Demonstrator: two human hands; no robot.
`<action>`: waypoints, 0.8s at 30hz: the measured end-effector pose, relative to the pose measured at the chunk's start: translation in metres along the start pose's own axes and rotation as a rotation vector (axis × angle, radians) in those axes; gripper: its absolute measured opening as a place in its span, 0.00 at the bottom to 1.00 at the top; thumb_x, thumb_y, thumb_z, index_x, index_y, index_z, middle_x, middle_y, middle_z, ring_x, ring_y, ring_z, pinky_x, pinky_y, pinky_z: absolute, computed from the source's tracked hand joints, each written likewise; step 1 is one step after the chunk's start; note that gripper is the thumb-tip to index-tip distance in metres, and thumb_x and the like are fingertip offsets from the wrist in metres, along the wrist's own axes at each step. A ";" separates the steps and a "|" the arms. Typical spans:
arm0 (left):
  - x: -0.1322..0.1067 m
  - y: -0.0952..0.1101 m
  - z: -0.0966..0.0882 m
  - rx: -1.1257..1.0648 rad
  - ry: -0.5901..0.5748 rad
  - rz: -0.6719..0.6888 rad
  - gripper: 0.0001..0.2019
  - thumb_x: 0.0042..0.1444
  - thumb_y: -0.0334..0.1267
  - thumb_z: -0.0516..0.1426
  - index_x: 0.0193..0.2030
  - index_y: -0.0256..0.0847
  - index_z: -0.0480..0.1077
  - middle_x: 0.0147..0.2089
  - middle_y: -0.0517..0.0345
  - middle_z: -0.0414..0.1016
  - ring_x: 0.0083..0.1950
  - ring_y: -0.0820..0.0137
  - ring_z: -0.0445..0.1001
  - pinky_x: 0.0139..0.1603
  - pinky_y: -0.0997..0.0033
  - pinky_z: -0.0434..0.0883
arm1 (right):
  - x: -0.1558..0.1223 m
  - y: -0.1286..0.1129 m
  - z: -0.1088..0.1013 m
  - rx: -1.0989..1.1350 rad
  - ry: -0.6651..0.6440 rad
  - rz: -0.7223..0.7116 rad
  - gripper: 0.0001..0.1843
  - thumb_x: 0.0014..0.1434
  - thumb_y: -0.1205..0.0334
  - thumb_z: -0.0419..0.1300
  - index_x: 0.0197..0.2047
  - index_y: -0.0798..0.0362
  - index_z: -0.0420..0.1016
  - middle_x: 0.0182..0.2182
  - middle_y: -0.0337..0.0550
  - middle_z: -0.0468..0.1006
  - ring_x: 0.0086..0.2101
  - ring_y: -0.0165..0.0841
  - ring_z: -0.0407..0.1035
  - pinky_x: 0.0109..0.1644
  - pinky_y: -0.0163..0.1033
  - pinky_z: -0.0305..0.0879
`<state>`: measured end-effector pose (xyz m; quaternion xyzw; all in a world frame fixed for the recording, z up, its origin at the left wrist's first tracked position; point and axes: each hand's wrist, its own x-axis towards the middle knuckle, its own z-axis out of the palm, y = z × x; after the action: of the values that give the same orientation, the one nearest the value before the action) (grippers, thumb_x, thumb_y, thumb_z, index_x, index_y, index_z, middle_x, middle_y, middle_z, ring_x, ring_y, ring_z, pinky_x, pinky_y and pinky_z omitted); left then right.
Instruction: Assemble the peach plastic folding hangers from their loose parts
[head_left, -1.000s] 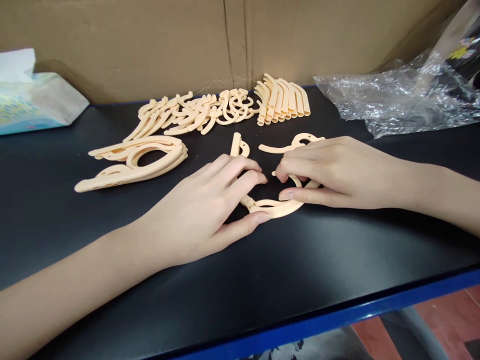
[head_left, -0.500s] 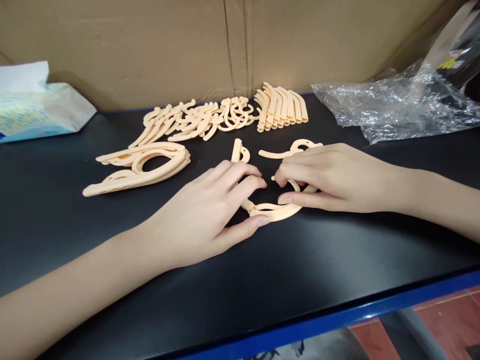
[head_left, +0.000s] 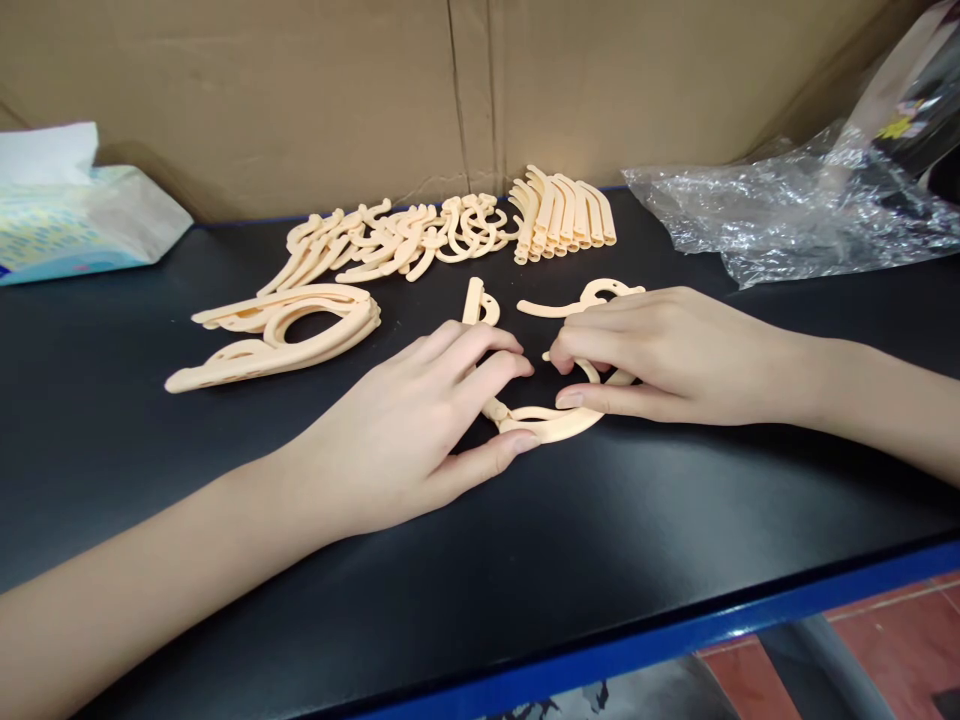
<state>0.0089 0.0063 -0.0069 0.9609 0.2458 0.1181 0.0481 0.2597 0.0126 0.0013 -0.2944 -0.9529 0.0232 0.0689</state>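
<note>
A cream plastic folding hanger (head_left: 564,428) lies on the black table, partly under both hands. My left hand (head_left: 427,410) rests over its left side, fingers apart and slightly bent, the thumb touching the lower curved piece. A slotted hanger arm (head_left: 475,300) shows beyond those fingers. My right hand (head_left: 660,355) lies over the hanger's right side, with thumb and bent index finger apart and a thin curved hook (head_left: 586,369) between them. Another cream hanger part (head_left: 553,308) pokes out past the right knuckles. What lies beneath both palms is hidden.
Left of my hands is a stack of folded hangers (head_left: 330,345). Farther back lie a heap of loose hooked pieces (head_left: 405,235) and a row of curved arms (head_left: 566,215). A tissue pack (head_left: 97,225) stands at left, clear plastic wrap (head_left: 787,210) at right, cardboard (head_left: 300,100) behind.
</note>
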 end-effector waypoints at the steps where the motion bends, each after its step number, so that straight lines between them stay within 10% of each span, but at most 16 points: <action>1: 0.000 0.000 0.000 -0.001 -0.001 0.000 0.19 0.68 0.47 0.49 0.56 0.34 0.66 0.56 0.46 0.68 0.56 0.58 0.67 0.53 0.59 0.68 | 0.000 0.000 0.000 0.001 0.000 0.002 0.20 0.70 0.47 0.45 0.40 0.53 0.69 0.32 0.42 0.73 0.29 0.32 0.65 0.34 0.38 0.55; 24: 0.000 -0.001 0.001 0.006 0.006 -0.001 0.19 0.68 0.46 0.49 0.56 0.34 0.67 0.57 0.45 0.68 0.55 0.57 0.68 0.52 0.58 0.68 | -0.001 0.001 0.002 0.031 0.042 -0.013 0.22 0.70 0.46 0.46 0.42 0.55 0.71 0.33 0.42 0.74 0.29 0.31 0.65 0.32 0.38 0.54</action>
<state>0.0088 0.0068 -0.0082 0.9606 0.2465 0.1203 0.0446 0.2609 0.0125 -0.0013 -0.2875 -0.9527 0.0313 0.0934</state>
